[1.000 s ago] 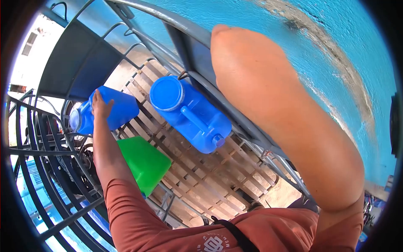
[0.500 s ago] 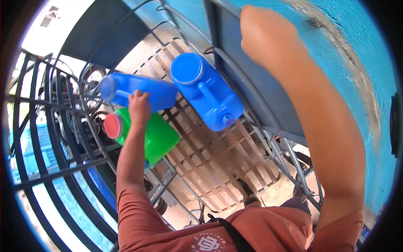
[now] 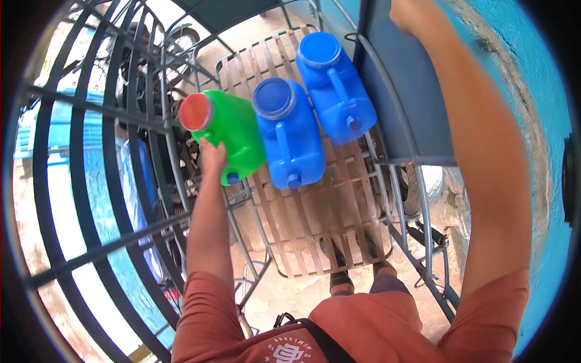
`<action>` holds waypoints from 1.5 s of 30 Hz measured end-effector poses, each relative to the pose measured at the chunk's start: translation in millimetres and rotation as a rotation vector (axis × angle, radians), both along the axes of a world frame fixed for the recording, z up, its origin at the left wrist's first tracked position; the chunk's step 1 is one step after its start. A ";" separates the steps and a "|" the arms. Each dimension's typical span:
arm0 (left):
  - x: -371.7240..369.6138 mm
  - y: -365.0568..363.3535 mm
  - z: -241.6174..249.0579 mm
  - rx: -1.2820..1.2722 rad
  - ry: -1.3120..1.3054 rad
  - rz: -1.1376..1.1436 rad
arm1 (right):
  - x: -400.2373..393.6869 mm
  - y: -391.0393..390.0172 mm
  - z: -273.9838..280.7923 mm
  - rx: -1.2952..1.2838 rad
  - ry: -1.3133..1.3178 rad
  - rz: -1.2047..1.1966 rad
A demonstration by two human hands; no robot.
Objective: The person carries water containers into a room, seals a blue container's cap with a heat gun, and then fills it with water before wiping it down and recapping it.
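Three plastic water jugs stand side by side on a slatted platform. The green jug with a red lid is leftmost, and my left hand is closed at its handle, hiding most of it. Beside it stands a blue jug with a dark blue lid and a small capped spout. Another blue jug stands to its right, against the dark side panel. My right hand is closed at the metal rail along the top of that panel, partly cut off by the view's edge.
Dark metal bars run along the left side, with a motorcycle wheel beyond them. A turquoise wall rises on the right. My feet are at the platform's near edge.
My left hand has let go of the middle blue jug and moved down onto the green jug. That blue jug, tilted left before, now stands upright between the others. My view has shifted.
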State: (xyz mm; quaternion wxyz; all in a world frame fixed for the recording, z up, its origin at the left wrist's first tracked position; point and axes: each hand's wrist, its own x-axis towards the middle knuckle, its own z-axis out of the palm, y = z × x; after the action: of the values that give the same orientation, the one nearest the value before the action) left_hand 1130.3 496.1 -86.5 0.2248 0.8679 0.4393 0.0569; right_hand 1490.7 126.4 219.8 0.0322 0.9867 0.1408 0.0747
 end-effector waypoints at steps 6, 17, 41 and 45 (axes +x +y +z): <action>-115.2 -162.1 41.4 -0.134 0.118 0.074 | 5.9 -1.2 -9.3 0.141 -0.155 0.213; -331.7 -362.0 65.4 -0.618 -0.302 0.424 | -290.3 92.4 -236.0 0.466 0.738 0.294; -402.0 -474.8 78.2 -1.074 -0.522 1.209 | -553.8 -90.7 -185.6 -0.093 1.451 1.646; -426.5 -495.2 84.4 -1.009 -0.351 1.223 | -385.9 -26.0 -184.9 0.472 0.588 0.724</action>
State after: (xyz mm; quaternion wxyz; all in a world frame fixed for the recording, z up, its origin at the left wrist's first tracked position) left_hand 703.8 1.0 -2.1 0.5839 0.2466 0.7670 0.1002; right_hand 1104.8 100.4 34.9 -0.2598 0.8345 0.4555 -0.1694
